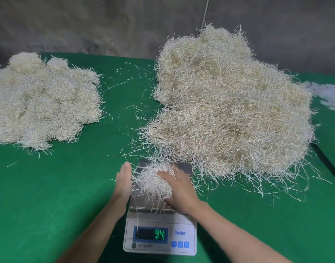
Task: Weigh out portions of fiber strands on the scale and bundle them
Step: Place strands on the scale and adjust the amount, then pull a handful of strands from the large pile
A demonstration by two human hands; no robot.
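Midway, I judge: the left hand (123,184) with straight fingers and the right hand (180,190) with curled fingers gather a weighed portion (152,184) on the scale (182,223), with the big right pile (229,111) left to weigh.

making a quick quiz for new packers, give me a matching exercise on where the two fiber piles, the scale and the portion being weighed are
1 large fiber pile
2 smaller fiber pile
3 scale
4 portion of strands

A between left hand and right hand
B green table, left side
C table's right side
D front centre, display lit

Pairs: 1-C, 2-B, 3-D, 4-A
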